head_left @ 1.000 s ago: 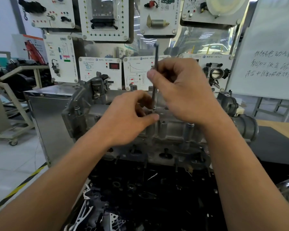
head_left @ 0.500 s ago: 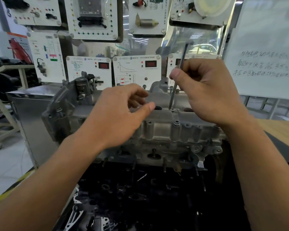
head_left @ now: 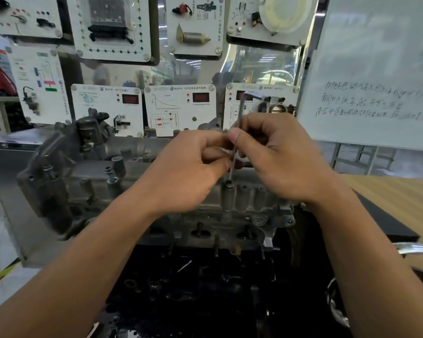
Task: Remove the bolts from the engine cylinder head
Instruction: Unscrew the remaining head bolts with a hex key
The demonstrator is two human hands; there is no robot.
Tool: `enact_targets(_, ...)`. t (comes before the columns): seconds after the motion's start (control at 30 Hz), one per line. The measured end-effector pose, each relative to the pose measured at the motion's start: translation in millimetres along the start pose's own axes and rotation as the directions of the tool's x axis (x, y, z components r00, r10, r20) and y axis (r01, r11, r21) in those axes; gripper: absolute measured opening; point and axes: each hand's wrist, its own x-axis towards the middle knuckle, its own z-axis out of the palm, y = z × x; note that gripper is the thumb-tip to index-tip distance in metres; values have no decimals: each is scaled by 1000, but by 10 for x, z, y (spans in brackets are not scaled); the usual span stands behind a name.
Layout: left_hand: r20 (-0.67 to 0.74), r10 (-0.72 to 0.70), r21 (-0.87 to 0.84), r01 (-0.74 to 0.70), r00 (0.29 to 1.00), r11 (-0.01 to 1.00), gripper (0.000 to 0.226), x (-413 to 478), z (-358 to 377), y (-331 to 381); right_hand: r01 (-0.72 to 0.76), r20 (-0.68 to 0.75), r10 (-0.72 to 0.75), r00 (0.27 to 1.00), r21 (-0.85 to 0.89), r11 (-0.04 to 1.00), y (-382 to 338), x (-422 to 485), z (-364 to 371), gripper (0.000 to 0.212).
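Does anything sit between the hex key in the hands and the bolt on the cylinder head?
Nothing visible does. The hex key, pinched by the left hand and right hand, runs down unobstructed to the bolt atop the cylinder head.

Looked like an automotive training workshop. Held a bare metal engine cylinder head at the front, with an L-shaped hex key upright over it. Behind it, carried a wall of white teaching panels mounted with car parts, wiring diagrams and red digital readouts, a throttle body among them. Had a whiteboard with handwritten notes at the right, a wood-topped worktop below it, and yellow-and-black hazard tape on the pale floor at the left. Included a grey sheet-metal cabinet left of the engine.
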Motion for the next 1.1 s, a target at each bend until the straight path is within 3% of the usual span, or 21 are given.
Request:
enact_targets(0.13, 31, -33, -67, 35, 999, 997, 17, 32, 63, -65, 0, 74, 0, 997, 1, 1000, 44, 49, -41, 28)
enact_targets(0.23, -38, 23, -86, -26, 999, 996, 19, -30, 125, -111, 0, 127, -10, 992, 73, 997, 70, 44, -99, 21)
enact_targets(0.3, -92, 61, -47, -66, 994, 997, 18, -61, 171, -134, 53, 13, -55, 998, 146, 988, 59, 40, -74, 11)
enact_targets(0.37, -136, 54, -39, -60, 989, 997, 17, -69, 204, -145, 72, -154, -22, 988, 325, 943, 62, 60, -35, 9)
enact_targets(0.43, -169, 40, -39, -47, 985, 998, 14, -59, 224, -154, -13, -151, 117, 982, 557, 830, 56, 87, 1, 15)
enact_targets(0.5, -213, 26, -67, -42, 977, 997, 8, -52, 242, -161, -169, 14, 252, 968, 779, 604, 46, 110, 77, 25)
enact_targets(0.57, -269, 11, -91, -37, 963, 995, 4, -36, 267, -163, -258, 111, 355, 928, 880, 398, 23, 125, 155, 31)
enact_targets(0.6, -293, -3, -101, -27, 956, 995, 6, -23, 280, -169, -265, 94, 396, 913, 876, 403, 16, 133, 193, 32)
enact_targets(0.7, -350, -32, -123, -11, 936, 992, 19, 11, 312, -168, -173, -129, 390, 912, 741, 649, 27, 129, 257, 34)
enact_targets(0.77, -367, -39, -121, -6, 929, 993, 25, 26, 323, -163, -57, -232, 288, 929, 680, 731, 51, 115, 238, 34)
enact_targets(0.87, -372, -45, -115, 2, 927, 993, 26, 35, 338, -171, 120, -295, 55, 954, 543, 831, 99, 73, 205, 11)
enact_targets(1.0, -297, -10, -146, -36, 955, 989, 8, 11, 311, -184, 125, -276, 18, 961, 495, 860, 144, 25, 194, 10)
enact_targets(1.1, -137, 56, -186, -81, 989, 979, 25, -32, 250, -196, 82, -200, 27, 979, 516, 852, 131, 29, 178, 6)
